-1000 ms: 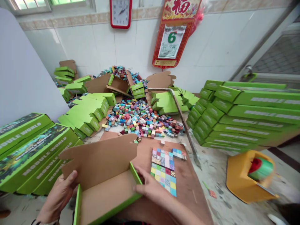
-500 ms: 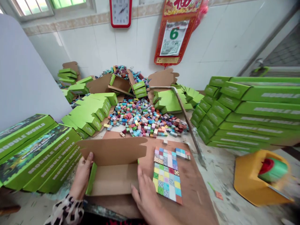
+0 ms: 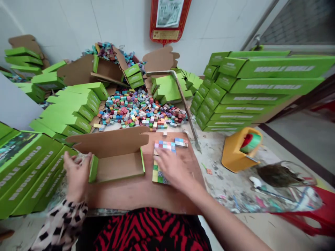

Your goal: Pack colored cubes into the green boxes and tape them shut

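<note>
An open cardboard box [image 3: 120, 165], brown inside with green end walls and its lid flap raised at the back, lies before me. My left hand [image 3: 76, 174] is at its left end, fingers loosely apart and thumb close to the green end wall; whether it touches is unclear. My right hand [image 3: 174, 169] reaches over a flat rectangle of small patterned cubes [image 3: 158, 176], fingers stretched across it, covering much of its middle. Just beyond its far right corner lies a short strip of cubes [image 3: 181, 142].
A heap of loose cubes [image 3: 131, 111] spreads behind the box. Green boxes are stacked at left [image 3: 28, 170] and right [image 3: 261, 85]. A metal bar [image 3: 185, 104] slants down the table beside a brown board [image 3: 117, 198]. A yellow tape dispenser [image 3: 235, 153] stands at right.
My right hand has left the box's right end and moved right onto the cubes. My left hand has come off the left wall a little. The view has tilted down and shifted right.
</note>
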Demonstrator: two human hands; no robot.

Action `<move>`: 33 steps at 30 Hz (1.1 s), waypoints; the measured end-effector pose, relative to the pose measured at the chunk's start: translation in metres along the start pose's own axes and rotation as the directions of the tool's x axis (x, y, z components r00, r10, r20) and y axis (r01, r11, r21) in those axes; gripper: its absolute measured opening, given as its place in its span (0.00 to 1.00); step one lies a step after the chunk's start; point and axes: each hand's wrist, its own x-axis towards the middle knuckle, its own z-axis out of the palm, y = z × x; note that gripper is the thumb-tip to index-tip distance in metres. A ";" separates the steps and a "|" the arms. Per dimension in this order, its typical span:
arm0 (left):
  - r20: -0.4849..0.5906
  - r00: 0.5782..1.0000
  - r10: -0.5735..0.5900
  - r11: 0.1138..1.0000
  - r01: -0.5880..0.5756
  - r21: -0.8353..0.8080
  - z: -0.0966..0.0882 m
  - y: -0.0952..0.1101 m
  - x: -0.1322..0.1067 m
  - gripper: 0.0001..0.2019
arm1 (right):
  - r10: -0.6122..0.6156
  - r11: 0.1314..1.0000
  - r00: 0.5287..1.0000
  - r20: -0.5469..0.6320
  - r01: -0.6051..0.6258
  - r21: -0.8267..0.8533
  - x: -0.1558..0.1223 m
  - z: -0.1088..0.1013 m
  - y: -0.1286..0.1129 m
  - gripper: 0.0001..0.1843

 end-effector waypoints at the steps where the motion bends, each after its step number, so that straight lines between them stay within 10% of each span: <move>1: -0.072 0.995 0.065 0.997 -0.061 0.047 -0.005 0.004 -0.014 0.47 | 0.052 0.999 0.998 -0.042 -0.051 0.013 0.002 -0.011 0.016 0.25; 2: -0.138 0.953 0.269 0.958 -0.251 0.138 -0.009 0.009 -0.030 0.44 | 0.107 0.994 0.991 -0.077 -0.107 0.002 0.005 -0.021 0.031 0.25; 4: 0.085 0.773 0.629 0.758 -0.633 0.155 -0.011 0.020 -0.063 0.31 | 0.135 0.988 0.989 -0.065 -0.139 -0.068 0.014 -0.030 0.055 0.25; 7: 0.737 0.228 0.636 0.569 -0.784 -0.248 0.004 0.032 -0.104 0.21 | 0.008 0.980 0.999 0.035 -0.001 -0.197 0.034 -0.024 0.071 0.25; 8: 0.815 0.123 0.566 0.588 -0.754 -0.294 0.013 0.034 -0.114 0.20 | -0.052 0.970 0.995 0.079 0.069 -0.232 0.041 -0.019 0.072 0.25; 16: 0.931 0.297 0.211 0.784 -0.620 0.020 0.068 0.012 -0.139 0.30 | -0.233 0.892 0.927 0.293 0.324 -0.315 0.056 0.013 0.070 0.27; 26: 0.894 0.358 0.270 0.826 -0.564 -0.023 0.062 -0.004 -0.146 0.29 | 0.109 0.928 0.975 0.196 -0.029 -0.372 0.000 0.011 0.050 0.27; 33: 0.909 0.383 0.163 0.801 -0.590 0.105 0.050 0.012 -0.156 0.36 | 0.176 0.978 0.968 0.180 -0.193 0.077 -0.012 -0.042 0.101 0.27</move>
